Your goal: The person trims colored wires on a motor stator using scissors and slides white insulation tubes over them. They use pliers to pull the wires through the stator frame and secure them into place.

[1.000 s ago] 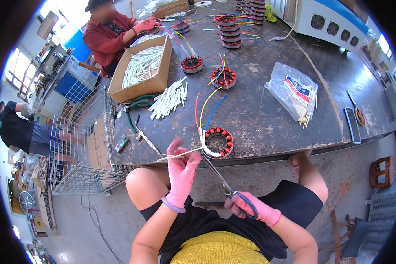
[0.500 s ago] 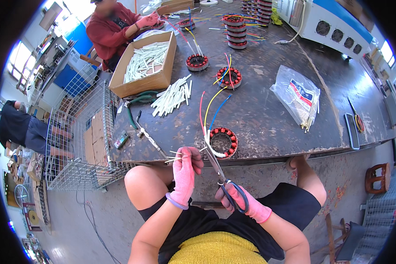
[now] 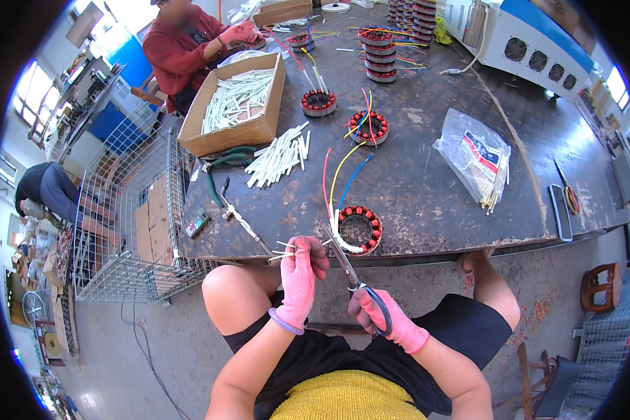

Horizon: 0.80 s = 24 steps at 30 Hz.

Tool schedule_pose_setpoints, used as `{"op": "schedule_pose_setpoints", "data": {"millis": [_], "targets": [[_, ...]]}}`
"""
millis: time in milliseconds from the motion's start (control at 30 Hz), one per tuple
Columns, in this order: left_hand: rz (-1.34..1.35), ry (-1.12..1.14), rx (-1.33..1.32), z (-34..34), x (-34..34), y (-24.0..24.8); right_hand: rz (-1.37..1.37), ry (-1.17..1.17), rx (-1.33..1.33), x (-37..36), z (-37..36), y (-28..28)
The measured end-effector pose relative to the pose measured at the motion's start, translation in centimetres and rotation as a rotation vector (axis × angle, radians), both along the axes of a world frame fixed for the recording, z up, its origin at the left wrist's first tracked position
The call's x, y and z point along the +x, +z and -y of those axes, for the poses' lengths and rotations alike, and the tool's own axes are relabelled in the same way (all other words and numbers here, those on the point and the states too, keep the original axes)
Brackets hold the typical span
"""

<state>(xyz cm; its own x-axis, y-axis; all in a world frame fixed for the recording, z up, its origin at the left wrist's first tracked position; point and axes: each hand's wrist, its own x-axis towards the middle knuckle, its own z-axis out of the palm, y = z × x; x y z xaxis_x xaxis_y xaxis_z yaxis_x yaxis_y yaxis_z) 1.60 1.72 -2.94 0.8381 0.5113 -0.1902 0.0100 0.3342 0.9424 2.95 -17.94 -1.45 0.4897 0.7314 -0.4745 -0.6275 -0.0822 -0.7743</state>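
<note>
My left hand (image 3: 299,276), in a pink glove, is closed on several thin cream-coloured strips (image 3: 281,253) whose ends stick out to the left. My right hand (image 3: 392,318), also gloved in pink, grips scissors (image 3: 346,269) by their dark blue handles. The scissor blades point away from me, their tips near the white sleeves on the wires of the nearest stator (image 3: 379,227). That stator is a ring with red windings, lying at the table's near edge. Red, yellow and blue wires (image 3: 337,180) rise from its left side through white sleeves (image 3: 334,222).
A cardboard box (image 3: 239,133) of white tubes stands at the left, beside a loose tube pile (image 3: 280,157). Further stators (image 3: 368,129) and a stator stack (image 3: 379,56) lie beyond. A plastic bag (image 3: 472,157) and phone (image 3: 560,212) are at right. A co-worker (image 3: 182,52) works at far left.
The scissor handles have come closer together in my right hand. My left hand has barely moved and still holds the strips. The whole view has shifted slightly.
</note>
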Motion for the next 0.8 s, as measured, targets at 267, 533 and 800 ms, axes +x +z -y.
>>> {"op": "schedule_pose_setpoints", "data": {"millis": [267, 533, 800], "targets": [[0.036, 0.03, 0.092, 0.3, -0.3, 0.5, 0.336, -0.265, -0.311, 2.0, 8.2, 6.1], [0.129, 0.062, 0.141, -5.1, -3.9, 7.0, 1.42, -0.605, -1.551, 21.1, 26.2, 1.6], [0.039, 0.253, 0.463, -25.0, -5.0, 9.1, 1.428, -0.539, -1.63, 26.3, 30.9, -0.5]]}}
